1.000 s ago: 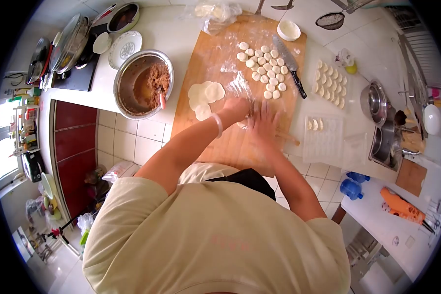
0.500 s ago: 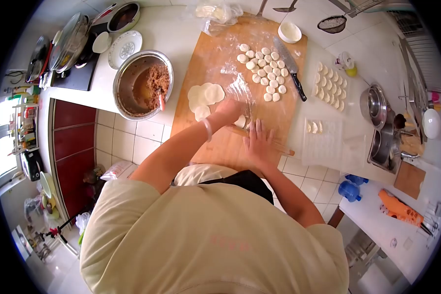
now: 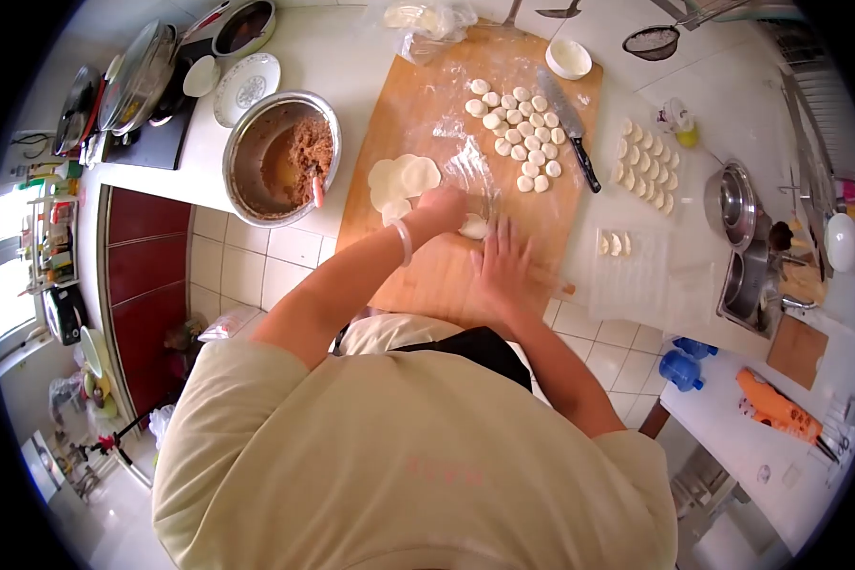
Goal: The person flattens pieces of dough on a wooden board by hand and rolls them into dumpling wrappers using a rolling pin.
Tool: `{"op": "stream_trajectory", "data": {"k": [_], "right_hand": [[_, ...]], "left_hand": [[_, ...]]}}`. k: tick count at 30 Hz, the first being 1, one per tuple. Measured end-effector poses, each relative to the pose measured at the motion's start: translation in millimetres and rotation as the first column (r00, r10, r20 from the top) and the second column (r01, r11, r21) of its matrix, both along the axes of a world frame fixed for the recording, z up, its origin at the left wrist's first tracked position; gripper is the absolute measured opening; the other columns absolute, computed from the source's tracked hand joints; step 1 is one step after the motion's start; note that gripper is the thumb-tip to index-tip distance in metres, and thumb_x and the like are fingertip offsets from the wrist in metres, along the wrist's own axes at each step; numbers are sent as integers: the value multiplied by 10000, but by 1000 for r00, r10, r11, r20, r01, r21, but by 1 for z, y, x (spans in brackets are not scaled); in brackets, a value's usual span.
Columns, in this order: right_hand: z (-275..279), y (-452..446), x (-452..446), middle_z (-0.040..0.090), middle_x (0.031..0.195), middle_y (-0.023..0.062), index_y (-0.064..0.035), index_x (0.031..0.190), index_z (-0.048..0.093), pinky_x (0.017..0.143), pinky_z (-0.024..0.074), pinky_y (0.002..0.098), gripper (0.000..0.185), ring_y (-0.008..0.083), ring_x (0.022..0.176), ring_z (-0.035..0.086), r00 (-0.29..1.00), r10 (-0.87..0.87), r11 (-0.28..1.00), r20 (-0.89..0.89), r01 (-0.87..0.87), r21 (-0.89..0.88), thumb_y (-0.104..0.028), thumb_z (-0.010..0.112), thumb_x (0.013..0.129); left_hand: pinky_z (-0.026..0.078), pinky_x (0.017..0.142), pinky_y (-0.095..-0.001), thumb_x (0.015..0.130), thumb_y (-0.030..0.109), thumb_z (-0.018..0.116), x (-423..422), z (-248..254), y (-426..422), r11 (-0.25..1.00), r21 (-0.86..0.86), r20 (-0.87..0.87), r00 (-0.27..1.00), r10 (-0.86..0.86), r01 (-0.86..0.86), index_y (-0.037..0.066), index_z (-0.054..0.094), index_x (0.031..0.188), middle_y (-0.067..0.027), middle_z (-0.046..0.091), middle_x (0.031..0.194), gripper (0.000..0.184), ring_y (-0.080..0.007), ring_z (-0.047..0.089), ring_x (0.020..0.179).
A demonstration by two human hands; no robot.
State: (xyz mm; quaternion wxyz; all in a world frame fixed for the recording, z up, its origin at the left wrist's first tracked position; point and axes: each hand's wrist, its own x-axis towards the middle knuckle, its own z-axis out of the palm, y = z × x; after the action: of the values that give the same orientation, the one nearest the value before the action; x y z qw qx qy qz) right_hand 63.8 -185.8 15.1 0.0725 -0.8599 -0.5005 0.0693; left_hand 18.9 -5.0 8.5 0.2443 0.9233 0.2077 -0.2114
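Note:
My left hand (image 3: 442, 209) is closed at the edge of a small round of dough (image 3: 474, 226) on the floured wooden board (image 3: 418, 275); its fingertips are partly hidden. Just to the right, my right hand (image 3: 503, 258) lies flat with fingers spread over a rolling pin (image 3: 566, 288). Most of the pin is covered by this hand, and one end sticks out past it. Several thin dough wrappers (image 3: 420, 177) overlap to the left of my left hand. Many small dough pieces (image 3: 527, 133) sit farther up the board.
A knife (image 3: 579, 142) lies along the board's right side, below a white bowl (image 3: 568, 59). Left of the board stands a metal basin (image 3: 242, 180) of meat filling (image 3: 311, 147). Rows of dumplings (image 3: 646, 166) and a clear tray (image 3: 627, 285) are on the right counter.
The dough by my left hand shows larger beside the fingers. My right hand has shifted slightly on the rolling pin. The whole view has moved a little.

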Motion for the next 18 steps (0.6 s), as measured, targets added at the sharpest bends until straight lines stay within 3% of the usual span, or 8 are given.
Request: {"op": "stream_trajectory", "data": {"k": [4,7,9,10,12,13,15,18], "right_hand": [[-10,22,32,304,1563,174,-55,1481,359,1145,124,660,627,322,1473,233,977,8,999,214,1,-43,-381,496,963],[-16,-1,10,310,1561,172,-59,1478,366,1146,128,658,623,319,1474,233,995,-5,999,102,2,32,-365,510,955],[-11,-28,-17,311,1565,158,-59,1479,366,1149,123,657,619,312,1477,228,997,59,995,-40,-62,-80,-365,502,958],[-10,-22,-12,311,1565,158,-59,1479,366,1149,123,657,619,312,1477,228,997,64,994,-40,-67,-83,-365,502,958],[-11,-1,2,281,1587,143,-48,1490,345,1159,98,652,618,305,1483,223,1000,14,1000,26,-14,-9,-366,474,977],[-14,11,15,281,1587,143,-48,1490,345,1159,98,652,618,305,1483,223,1000,11,1000,26,-11,-9,-366,474,977],[-15,29,43,295,1580,141,-39,1490,341,1156,101,655,629,311,1477,238,987,20,1000,162,-19,-11,-368,482,973],[-10,18,30,302,1576,142,-43,1488,346,1154,108,654,618,313,1477,239,991,31,999,131,-29,-18,-367,474,977]], "left_hand": [[542,811,-422,849,243,643,19,3,-6,992,89,-65,995,-80,86,157,727,989,-101,719,974,184,-299,689,963],[542,813,-423,854,252,631,7,2,0,1000,24,2,1000,-18,18,151,723,1008,-105,717,961,206,-299,688,961],[544,809,-424,852,248,635,-7,-7,3,975,-87,59,976,209,-203,146,714,1026,-104,720,969,216,-303,688,966],[544,809,-424,852,248,635,-5,-7,3,974,-90,58,975,214,-209,146,714,1026,-104,720,969,216,-303,688,966],[548,800,-426,854,247,633,-3,-2,0,999,28,-36,999,-16,17,130,702,1022,-97,719,990,216,-304,689,968],[551,803,-427,855,262,635,5,24,-2,1000,-1,-67,998,-17,17,105,691,1045,-94,715,1027,253,-303,687,981],[551,802,-428,857,266,628,21,22,-3,1000,27,-64,998,-11,13,100,695,1043,-97,714,1035,259,-300,687,983],[552,796,-426,857,270,624,19,15,0,999,43,-86,996,-21,25,102,706,1034,-101,715,1041,257,-293,688,985]]}}
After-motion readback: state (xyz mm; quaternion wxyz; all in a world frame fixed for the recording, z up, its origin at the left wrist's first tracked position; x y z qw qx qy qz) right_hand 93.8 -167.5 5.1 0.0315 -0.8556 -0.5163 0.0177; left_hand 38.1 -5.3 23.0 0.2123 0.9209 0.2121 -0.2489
